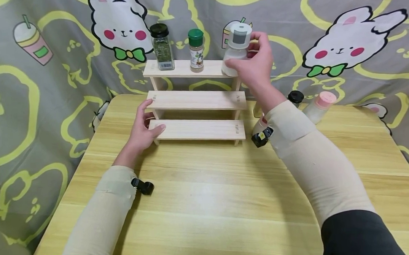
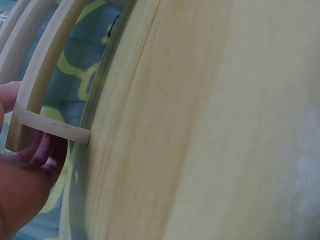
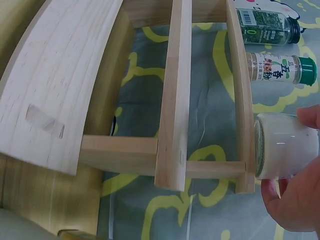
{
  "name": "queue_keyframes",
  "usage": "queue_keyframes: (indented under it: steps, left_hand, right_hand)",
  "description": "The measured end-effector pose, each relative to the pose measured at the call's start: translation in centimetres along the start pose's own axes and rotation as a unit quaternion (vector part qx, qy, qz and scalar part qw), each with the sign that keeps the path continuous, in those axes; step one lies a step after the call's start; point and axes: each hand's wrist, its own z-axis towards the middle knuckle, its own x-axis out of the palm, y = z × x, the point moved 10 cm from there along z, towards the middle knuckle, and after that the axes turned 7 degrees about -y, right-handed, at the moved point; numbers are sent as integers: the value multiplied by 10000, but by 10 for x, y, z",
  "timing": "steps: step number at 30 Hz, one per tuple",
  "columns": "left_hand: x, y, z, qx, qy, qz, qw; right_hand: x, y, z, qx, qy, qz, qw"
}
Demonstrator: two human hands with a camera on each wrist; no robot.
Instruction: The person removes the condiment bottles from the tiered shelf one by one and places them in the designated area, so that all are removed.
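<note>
A three-step wooden rack (image 1: 196, 99) stands on the table near the back. My left hand (image 1: 141, 130) grips its left end, thumb over the lowest step and fingers round the side; the left wrist view shows those fingers (image 2: 47, 150) behind the end of a step. At the right end of the top step, my right hand (image 1: 259, 62) holds a clear jar of white contents with a white cap (image 1: 240, 35), its base right at the step. To its left on that step stand a green-capped spice bottle (image 1: 196, 53) and a black-capped jar of green flakes (image 1: 163, 49).
Right of the rack, partly hidden by my right forearm, stand a black-capped jar (image 1: 295, 97), a pink-capped jar (image 1: 321, 105) and a red-topped container (image 1: 260, 125). A grey patterned curtain (image 1: 281, 10) hangs behind the wooden table (image 1: 208, 203).
</note>
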Motion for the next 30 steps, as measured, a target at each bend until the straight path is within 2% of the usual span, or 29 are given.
queue_keyframes:
  steps: [6,18,30]
  left_hand:
    - [0,1,0,10,9,-9,10000]
    - [1,-1,2,55,5,-68,10000]
    - [1,1,1,-6,3,-56,10000]
  right_hand:
    - [-11,-1,1,-31,-41,-67,10000]
    - [-35,9,-3,-386,-58,22,9992]
    - [-57,3,-9,-185,-187,-13,9997]
